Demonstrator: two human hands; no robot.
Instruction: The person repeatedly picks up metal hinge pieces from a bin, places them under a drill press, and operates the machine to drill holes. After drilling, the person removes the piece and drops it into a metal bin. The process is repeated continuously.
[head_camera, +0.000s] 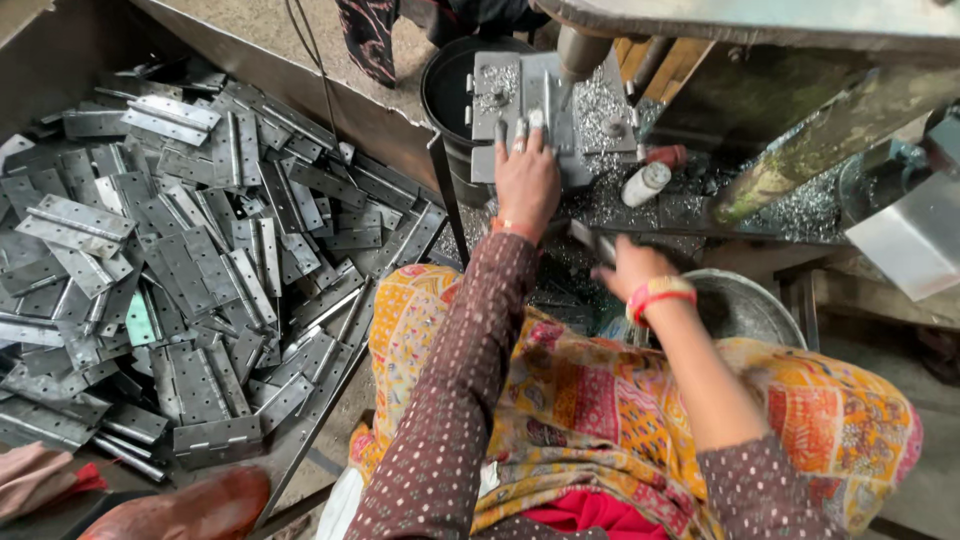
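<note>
My left hand (526, 178) reaches forward and presses flat on a grey metal hinge plate (520, 100) lying on the machine's work table, fingers spread beside the drill spindle (580, 52) that comes down from above. Closer to my lap, my right hand (628, 268) is blurred and grips a dark metal piece (590, 240). It wears a red bangle. Metal shavings (600, 105) cover the table around the plate.
A big heap of grey metal hinges (170, 260) fills a tray on the left. A black bucket (445, 85) stands behind the plate, a metal bowl (745, 305) to the right, a small white bottle (645, 183) lies among shavings.
</note>
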